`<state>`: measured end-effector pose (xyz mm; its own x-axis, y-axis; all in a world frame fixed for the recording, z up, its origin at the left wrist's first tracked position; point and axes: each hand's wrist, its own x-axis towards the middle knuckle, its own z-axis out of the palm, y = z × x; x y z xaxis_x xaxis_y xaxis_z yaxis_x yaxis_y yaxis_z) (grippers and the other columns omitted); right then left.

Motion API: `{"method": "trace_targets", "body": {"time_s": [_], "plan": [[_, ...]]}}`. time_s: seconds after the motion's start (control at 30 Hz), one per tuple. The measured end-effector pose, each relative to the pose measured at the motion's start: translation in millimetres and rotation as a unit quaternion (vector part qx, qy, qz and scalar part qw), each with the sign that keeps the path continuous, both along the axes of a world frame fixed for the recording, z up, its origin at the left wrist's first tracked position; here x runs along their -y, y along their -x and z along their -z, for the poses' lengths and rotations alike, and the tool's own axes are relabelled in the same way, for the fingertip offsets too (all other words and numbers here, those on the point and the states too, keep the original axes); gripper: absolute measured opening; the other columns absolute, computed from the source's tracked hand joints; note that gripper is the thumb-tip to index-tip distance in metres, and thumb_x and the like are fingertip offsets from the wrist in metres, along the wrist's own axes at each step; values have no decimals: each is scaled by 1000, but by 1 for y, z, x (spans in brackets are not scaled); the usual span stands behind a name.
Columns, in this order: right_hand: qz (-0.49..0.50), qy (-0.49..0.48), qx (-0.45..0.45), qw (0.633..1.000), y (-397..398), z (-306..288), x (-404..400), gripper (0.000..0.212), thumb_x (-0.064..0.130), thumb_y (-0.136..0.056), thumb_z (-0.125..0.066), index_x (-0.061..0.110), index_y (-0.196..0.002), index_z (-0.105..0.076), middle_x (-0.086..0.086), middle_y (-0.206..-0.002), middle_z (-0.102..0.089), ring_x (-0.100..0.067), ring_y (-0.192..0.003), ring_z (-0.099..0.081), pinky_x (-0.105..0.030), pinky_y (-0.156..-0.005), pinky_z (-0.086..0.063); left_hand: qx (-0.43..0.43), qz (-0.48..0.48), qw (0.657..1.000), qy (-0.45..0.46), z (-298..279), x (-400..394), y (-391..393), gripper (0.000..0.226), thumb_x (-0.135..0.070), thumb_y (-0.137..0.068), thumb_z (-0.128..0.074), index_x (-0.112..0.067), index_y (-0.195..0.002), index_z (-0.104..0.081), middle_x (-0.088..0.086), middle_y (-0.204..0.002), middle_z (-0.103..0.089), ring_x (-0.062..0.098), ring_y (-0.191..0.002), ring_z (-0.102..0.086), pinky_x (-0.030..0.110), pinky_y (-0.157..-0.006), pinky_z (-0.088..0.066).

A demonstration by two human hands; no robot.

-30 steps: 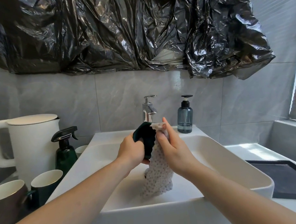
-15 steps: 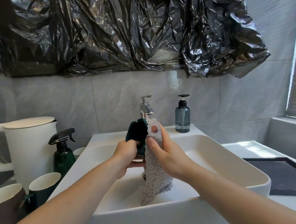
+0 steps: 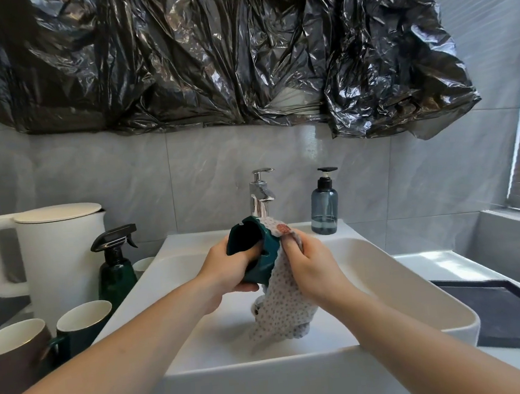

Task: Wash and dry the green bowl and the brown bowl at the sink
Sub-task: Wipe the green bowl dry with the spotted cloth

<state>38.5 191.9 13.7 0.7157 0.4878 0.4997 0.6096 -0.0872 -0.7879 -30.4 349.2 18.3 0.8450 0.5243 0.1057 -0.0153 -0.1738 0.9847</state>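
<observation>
Green bowl (image 3: 258,254) in my left hand (image 3: 227,265) looks glossy glazed ceramic; cloth (image 3: 282,309) under my right hand (image 3: 309,265) is soft dotted fabric. Faucet (image 3: 262,196) centre is polished chrome, sink (image 3: 419,286) smooth gloss white. Sheet (image 3: 206,52) across the top is crinkled shiny black plastic.

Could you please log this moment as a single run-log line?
stage: drying green bowl | left hand: grips bowl over sink | right hand: presses dotted cloth on bowl | tap: no water seen
</observation>
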Motion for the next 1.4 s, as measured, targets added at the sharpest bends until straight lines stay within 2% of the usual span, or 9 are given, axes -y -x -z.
{"method": "trace_targets", "body": {"time_s": [0.2, 0.37, 0.63, 0.73, 0.83, 1.0, 1.1, 1.23, 1.4], "plan": [[-119, 78, -54, 988, 11, 10, -8, 35, 46, -103, -56, 36, -136, -49, 12, -119, -71, -6, -106, -70, -33, -95, -57, 12, -31, 993, 117, -3, 1, -3, 25, -11, -103, -51, -11, -118, -72, 12, -102, -79, 24, -86, -73, 26, -52, -58], [-107, 54, -15, 993, 8, 6, -3, 43, 41, -101, -61, 35, -139, -42, 24, -114, -67, 13, -99, -65, -10, -78, -52, -16, 16, 999, 33, -6, 5, 2, 30, -25, -106, -43, -22, -119, -70, 7, -100, -80, 28, -82, -78, 32, -59, -62], [-44, -34, 19, 998, -1, 5, -6, 73, 72, -96, -41, 38, -159, -28, 17, -140, -62, -1, -128, -57, -37, -112, -46, -7, 56, 997, 59, -9, 9, 3, 23, -13, -101, -49, -5, -111, -68, 4, -69, -71, 24, -63, -72, 31, -60, -60], [-38, -60, 19, 997, -2, 2, -7, 62, 62, -103, -39, 39, -160, -33, 23, -152, -49, 14, -136, -43, -28, -119, -36, -11, 76, 995, 57, -8, 9, 4, 24, -14, -100, -57, -5, -119, -68, 8, -82, -77, 25, -71, -76, 33, -67, -62], [-20, -54, 28, 998, -3, 0, -6, 62, 57, -102, -38, 35, -160, -35, 21, -151, -41, 37, -121, -30, 0, -109, -26, -33, 87, 995, 44, -4, 8, 2, 29, -25, -100, -64, -5, -120, -68, 13, -95, -78, 28, -79, -77, 36, -74, -64], [-19, 15, 95, 995, -2, 2, -4, 63, 51, -106, -43, 35, -164, -22, 28, -163, -22, 31, -135, -19, 3, -104, -19, -47, 35, 996, 74, -1, 4, -2, 19, -13, -98, -55, -6, -104, -71, 8, -80, -73, 19, -68, -70, 29, -63, -60], [-33, 45, 167, 984, 1, 3, -6, 67, 35, -109, -47, 34, -166, -11, 29, -169, -3, 17, -150, -5, 1, -111, -12, -22, 27, 992, 121, -6, 3, -1, 33, -8, -97, -44, -4, -112, -74, 9, -88, -74, 18, -76, -68, 26, -62, -59], [-24, 9, 161, 987, 2, 2, -6, 58, 31, -110, -44, 36, -163, -24, 27, -167, -20, 14, -149, -19, -6, -115, -19, -29, 71, 992, 102, -9, 10, 2, 34, -14, -103, -42, -5, -115, -72, 7, -84, -73, 18, -72, -67, 29, -61, -56], [-3, -47, 69, 996, -5, 2, -1, 41, 39, -110, -39, 29, -148, -53, 44, -128, -48, 33, -118, -40, 6, -94, -28, -85, 92, 991, 56, -5, 17, 3, 21, -16, -103, -42, -12, -96, -62, 1, -62, -64, 18, -53, -61, 29, -58, -53]]}}
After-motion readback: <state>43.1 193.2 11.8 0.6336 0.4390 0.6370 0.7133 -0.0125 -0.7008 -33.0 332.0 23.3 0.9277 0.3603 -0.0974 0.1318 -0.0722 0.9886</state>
